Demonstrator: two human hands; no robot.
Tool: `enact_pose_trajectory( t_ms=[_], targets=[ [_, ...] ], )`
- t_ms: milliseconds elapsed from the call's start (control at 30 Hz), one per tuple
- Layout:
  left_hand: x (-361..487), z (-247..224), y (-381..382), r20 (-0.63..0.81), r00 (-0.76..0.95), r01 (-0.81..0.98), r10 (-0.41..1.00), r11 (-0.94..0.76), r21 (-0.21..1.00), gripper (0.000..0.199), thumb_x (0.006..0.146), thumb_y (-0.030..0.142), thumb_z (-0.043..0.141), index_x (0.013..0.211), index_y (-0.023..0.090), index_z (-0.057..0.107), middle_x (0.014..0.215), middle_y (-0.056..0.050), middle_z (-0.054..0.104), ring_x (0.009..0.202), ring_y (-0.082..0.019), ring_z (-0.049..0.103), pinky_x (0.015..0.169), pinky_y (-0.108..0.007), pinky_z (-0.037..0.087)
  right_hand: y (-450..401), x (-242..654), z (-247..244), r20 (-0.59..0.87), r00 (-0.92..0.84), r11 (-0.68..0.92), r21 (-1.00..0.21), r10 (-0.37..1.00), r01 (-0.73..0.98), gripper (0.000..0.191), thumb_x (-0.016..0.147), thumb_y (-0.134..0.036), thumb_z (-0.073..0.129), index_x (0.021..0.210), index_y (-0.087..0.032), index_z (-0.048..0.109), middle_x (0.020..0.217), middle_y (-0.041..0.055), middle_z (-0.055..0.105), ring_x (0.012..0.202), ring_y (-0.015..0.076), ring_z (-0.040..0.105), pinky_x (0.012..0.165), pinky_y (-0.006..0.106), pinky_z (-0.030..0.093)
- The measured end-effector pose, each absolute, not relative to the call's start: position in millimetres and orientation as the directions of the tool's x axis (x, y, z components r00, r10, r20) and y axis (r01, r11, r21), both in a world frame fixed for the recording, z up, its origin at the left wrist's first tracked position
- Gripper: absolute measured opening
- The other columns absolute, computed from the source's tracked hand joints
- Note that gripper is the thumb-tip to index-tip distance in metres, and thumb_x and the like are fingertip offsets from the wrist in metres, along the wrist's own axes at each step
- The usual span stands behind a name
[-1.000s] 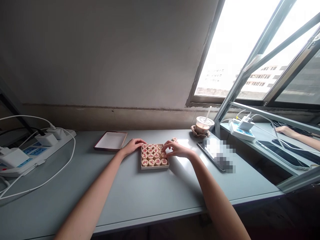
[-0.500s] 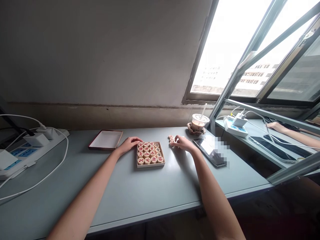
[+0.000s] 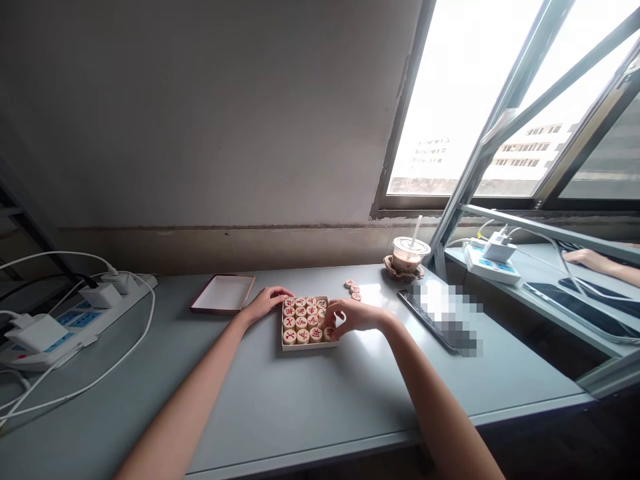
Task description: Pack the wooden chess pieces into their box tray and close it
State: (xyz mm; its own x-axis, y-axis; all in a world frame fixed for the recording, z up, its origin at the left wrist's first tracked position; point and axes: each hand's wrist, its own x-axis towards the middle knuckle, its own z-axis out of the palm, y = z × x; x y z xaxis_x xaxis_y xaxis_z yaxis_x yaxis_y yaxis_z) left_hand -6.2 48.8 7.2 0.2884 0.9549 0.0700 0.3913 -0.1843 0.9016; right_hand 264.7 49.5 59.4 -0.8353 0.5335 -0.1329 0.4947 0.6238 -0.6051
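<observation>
A shallow box (image 3: 310,346) on the grey desk holds rows of round wooden pieces (image 3: 301,323) with red or dark characters. At the box's upper left edge rests my left hand (image 3: 269,302), its fingers apart and nothing in them. My right hand (image 3: 350,317) is over the right side of the box, fingers curled down at the pieces there; whether a piece is between its fingertips is hidden. Several loose pieces (image 3: 355,289) lie on the desk behind my right hand. The open box lid (image 3: 223,294) lies to the left of my left hand.
A cup with a straw (image 3: 410,253) stands in a holder at the back right, with a dark tablet (image 3: 430,320) in front. Power strips (image 3: 85,320) and white cables are at far left. Beyond the metal frame, another person's hand (image 3: 587,259) rests near phones.
My right hand has moved left from the loose pieces to the right side of the box. My left hand stays at the box's edge. The view has shifted slightly.
</observation>
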Motion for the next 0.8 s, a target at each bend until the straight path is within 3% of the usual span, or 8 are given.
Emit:
enact_pose_trajectory(
  t_ms=[167,333,400,500,633,733,800],
  targets=[
    [-6,8,47,0.077,0.283,0.402,0.956,-0.191,0.896,0.035,0.078,0.041,0.051,0.094,0.014,0.065,0.101,-0.009,0.064,0.099,-0.023,0.056,0.088,-0.033,0.041,53,270,61,-0.127,-0.817,0.548,-0.683,0.562,0.483,0.025,0.065,-0.034,0.073,0.080,-0.018,0.061,0.080,0.0004,0.060,0.073,0.0132,0.051,0.062,0.024,0.039],
    [-5,8,44,0.061,0.273,0.376,0.960,-0.165,0.912,0.036,0.078,0.043,0.051,0.095,0.015,0.065,0.102,-0.008,0.064,0.099,-0.023,0.056,0.086,-0.033,0.042,66,302,62,-0.260,-0.780,0.289,-0.825,0.569,0.485,0.039,0.069,-0.043,0.069,0.096,-0.018,0.054,0.077,0.0006,0.061,0.074,0.0143,0.057,0.064,0.024,0.042],
    [-5,8,43,0.069,0.265,0.376,0.962,-0.169,0.911,0.037,0.077,0.044,0.051,0.095,0.015,0.065,0.101,-0.008,0.064,0.099,-0.023,0.056,0.087,-0.033,0.041,73,317,57,-0.334,-0.702,0.201,-0.803,0.628,0.562,0.041,0.068,-0.045,0.070,0.093,-0.019,0.051,0.075,0.0009,0.062,0.071,0.0153,0.058,0.062,0.025,0.042],
    [-3,9,42,0.072,0.253,0.379,0.965,-0.168,0.910,0.037,0.077,0.044,0.051,0.094,0.014,0.065,0.100,-0.008,0.064,0.098,-0.023,0.056,0.086,-0.032,0.042,82,330,51,-0.366,-0.476,0.168,-0.624,0.800,0.763,0.036,0.066,-0.046,0.069,0.079,-0.018,0.051,0.069,0.0013,0.060,0.065,0.0162,0.057,0.056,0.025,0.039],
    [-3,12,42,0.059,0.253,0.365,0.966,-0.152,0.919,0.038,0.076,0.044,0.052,0.094,0.014,0.065,0.098,-0.008,0.064,0.095,-0.022,0.057,0.084,-0.032,0.043,82,322,50,-0.118,-0.282,0.213,-0.407,0.952,0.888,0.030,0.075,-0.044,0.059,0.063,-0.018,0.053,0.065,0.0026,0.059,0.061,0.0157,0.054,0.053,0.025,0.034],
    [-4,11,44,0.055,0.249,0.351,0.967,-0.143,0.926,0.038,0.076,0.043,0.052,0.095,0.014,0.065,0.096,-0.008,0.064,0.092,-0.021,0.057,0.083,-0.033,0.043,75,299,51,0.077,-0.337,0.335,-0.450,0.938,0.828,0.024,0.082,-0.039,0.052,0.072,-0.018,0.058,0.069,0.0028,0.062,0.063,0.0150,0.054,0.056,0.024,0.036],
    [-6,10,45,0.059,0.266,0.348,0.962,-0.153,0.925,0.037,0.076,0.042,0.053,0.095,0.014,0.065,0.098,-0.008,0.064,0.093,-0.021,0.057,0.085,-0.032,0.043,69,281,46,0.239,-0.422,0.485,-0.445,0.874,0.753,0.020,0.084,-0.036,0.051,0.087,-0.018,0.060,0.083,0.0041,0.064,0.074,0.0165,0.056,0.065,0.026,0.041]
  ],
)
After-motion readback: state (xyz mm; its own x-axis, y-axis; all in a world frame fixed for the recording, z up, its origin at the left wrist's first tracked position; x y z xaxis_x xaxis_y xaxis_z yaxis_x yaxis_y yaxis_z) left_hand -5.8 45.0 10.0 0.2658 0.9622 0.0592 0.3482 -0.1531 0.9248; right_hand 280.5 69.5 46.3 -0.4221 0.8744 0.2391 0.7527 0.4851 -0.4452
